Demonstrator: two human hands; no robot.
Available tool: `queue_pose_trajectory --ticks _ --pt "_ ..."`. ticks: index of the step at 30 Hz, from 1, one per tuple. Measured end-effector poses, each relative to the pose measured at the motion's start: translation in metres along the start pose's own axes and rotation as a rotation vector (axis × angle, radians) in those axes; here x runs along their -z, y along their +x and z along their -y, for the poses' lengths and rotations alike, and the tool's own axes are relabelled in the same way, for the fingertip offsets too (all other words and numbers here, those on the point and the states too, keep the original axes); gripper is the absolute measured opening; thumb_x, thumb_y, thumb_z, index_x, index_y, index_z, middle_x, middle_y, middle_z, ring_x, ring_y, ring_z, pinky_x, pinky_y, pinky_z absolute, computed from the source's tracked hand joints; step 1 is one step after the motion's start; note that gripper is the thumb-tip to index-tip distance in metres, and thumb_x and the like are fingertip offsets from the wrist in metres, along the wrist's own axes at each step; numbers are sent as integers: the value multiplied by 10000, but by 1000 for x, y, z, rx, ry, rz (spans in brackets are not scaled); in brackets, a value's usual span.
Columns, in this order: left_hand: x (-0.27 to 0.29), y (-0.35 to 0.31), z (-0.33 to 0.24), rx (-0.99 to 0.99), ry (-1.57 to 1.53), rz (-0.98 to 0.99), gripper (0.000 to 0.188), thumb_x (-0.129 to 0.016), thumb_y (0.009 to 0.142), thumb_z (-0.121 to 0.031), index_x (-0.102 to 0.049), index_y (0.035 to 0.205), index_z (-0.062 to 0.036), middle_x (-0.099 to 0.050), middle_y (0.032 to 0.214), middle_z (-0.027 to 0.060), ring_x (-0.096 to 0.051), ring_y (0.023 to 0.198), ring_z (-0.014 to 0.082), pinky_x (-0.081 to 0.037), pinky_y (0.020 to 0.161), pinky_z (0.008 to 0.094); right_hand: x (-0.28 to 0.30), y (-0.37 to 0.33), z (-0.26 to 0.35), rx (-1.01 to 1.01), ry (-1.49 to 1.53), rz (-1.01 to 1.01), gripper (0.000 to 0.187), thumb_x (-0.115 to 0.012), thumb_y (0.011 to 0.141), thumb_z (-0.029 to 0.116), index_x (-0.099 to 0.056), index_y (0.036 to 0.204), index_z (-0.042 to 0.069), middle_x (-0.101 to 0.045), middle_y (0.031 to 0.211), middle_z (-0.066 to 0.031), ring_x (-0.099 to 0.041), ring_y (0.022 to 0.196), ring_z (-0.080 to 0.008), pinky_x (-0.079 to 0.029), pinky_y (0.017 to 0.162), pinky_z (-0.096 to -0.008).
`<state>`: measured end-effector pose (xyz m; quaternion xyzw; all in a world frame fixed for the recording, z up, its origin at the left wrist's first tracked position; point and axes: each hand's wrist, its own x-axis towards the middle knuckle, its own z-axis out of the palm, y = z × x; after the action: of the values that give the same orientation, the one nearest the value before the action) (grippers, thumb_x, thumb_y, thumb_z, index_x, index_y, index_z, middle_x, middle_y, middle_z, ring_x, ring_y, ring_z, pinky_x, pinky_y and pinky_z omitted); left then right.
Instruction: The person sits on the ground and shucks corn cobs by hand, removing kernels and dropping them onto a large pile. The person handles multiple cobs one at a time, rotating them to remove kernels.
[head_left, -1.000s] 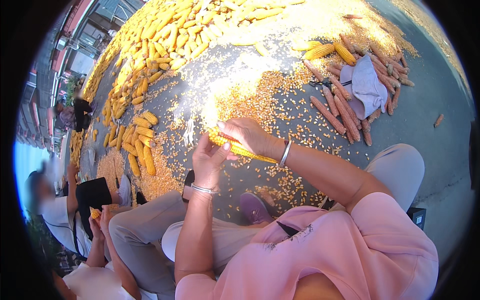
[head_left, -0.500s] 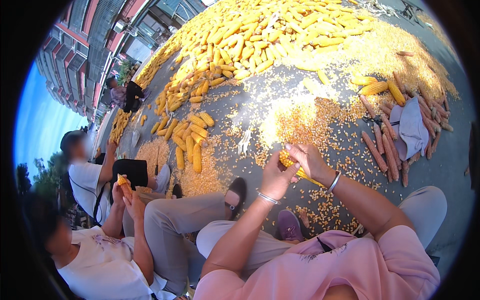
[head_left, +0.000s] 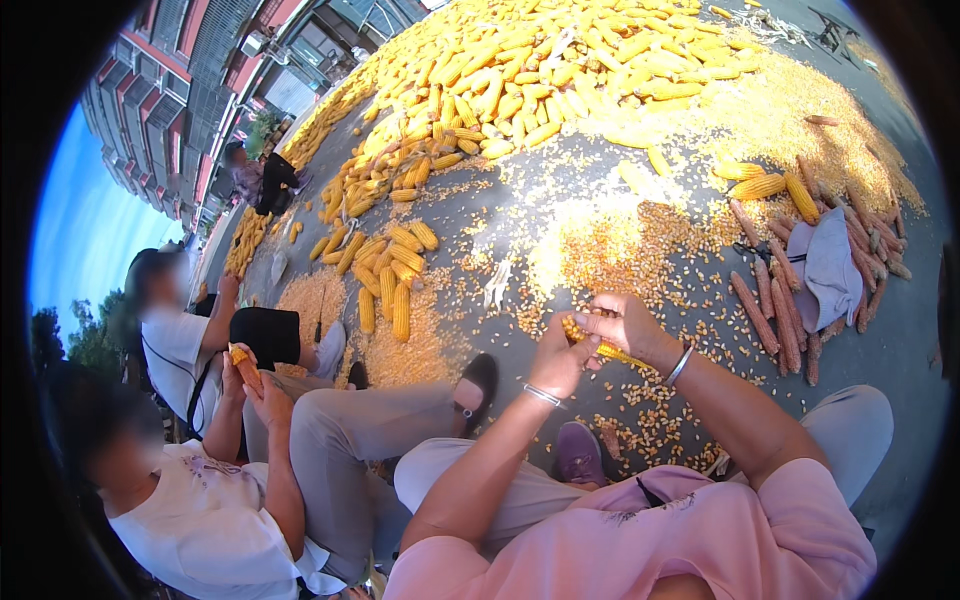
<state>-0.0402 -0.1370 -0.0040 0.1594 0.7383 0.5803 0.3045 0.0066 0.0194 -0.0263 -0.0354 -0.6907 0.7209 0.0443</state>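
Between my two hands, above the kernel-strewn ground, is a yellow corn cob. My left hand closes around its left end, fingers bent. Against its upper side press the thumb and fingers of my right hand. The cob's narrow end sticks out below my right wrist. Part of the cob is covered by my fingers. Loose corn kernels lie in a heap just beyond my hands, with more scattered beneath them.
A large pile of corn cobs spreads at the back. A smaller cob group lies left. Stripped cobs and a pale cap are at right. Beside me, a seated person holds a partly stripped cob.
My right hand has shifted slightly down on the cob, and the cob lies at a slightly different angle. The whole view has turned a little.
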Motion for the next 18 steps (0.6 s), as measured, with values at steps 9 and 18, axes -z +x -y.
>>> queue_pose_trajectory --ticks 9,18 --pt "8 14 16 -19 -77 3 439 -612 916 -35 -393 1293 14 -636 1045 142 -674 757 196 -568 630 290 1 -5 14 -130 403 89 217 -689 871 71 -584 1000 -67 -655 897 -148 -678 750 -226 -593 607 -359" --pt "31 31 9 -166 -285 -63 444 -583 898 67 -428 1305 -17 -627 1061 126 -672 871 206 -615 643 298 33 19 -8 -113 16 186 314 -643 915 271 -685 980 -33 -622 792 5 -555 748 -78 -452 669 -257"
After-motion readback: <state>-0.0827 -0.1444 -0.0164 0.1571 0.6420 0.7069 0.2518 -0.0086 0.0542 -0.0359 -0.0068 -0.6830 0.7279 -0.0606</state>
